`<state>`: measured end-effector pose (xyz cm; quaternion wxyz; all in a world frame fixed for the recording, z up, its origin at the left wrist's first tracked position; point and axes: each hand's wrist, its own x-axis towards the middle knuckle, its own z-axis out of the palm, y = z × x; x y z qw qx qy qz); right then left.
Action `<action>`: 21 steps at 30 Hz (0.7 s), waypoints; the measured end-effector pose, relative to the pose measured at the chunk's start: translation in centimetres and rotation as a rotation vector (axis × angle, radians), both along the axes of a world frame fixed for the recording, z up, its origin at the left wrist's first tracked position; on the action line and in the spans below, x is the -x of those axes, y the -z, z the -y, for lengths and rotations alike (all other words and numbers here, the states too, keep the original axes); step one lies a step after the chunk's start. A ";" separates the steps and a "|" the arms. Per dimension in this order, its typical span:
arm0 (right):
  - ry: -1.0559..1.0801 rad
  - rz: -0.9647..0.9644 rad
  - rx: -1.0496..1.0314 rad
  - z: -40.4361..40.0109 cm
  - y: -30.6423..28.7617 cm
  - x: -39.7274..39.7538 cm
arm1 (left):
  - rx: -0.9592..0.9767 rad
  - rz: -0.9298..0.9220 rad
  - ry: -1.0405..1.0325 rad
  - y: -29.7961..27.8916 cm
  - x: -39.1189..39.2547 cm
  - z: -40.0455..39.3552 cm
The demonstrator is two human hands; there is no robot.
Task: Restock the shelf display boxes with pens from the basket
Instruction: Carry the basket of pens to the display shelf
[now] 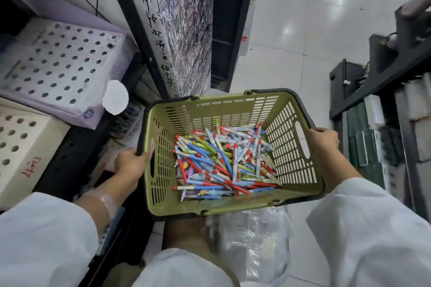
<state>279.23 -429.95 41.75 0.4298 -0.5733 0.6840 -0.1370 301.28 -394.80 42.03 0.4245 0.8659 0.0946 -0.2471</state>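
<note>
Both hands [130, 165] clamped on basket [233, 105] rims, above white tiled floor [291, 42], beside shelf [77, 147]

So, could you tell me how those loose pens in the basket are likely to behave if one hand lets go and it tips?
The pens lie loose and criss-crossed, so they would probably slide to the low side. The basket walls are slotted but tall, so most should stay in. Left hand and right hand each grip a rim; with one hand it would likely sag.
</note>
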 end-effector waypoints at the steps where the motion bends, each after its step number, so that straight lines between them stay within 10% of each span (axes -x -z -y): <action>1: -0.016 0.005 0.003 1.0 0.6 -1.0 | -0.008 -0.005 -0.017 0.8 -0.7 0.7; 21: -0.436 -0.282 0.246 9.1 3.5 -11.5 | -0.106 -0.057 0.069 4.3 -5.2 4.7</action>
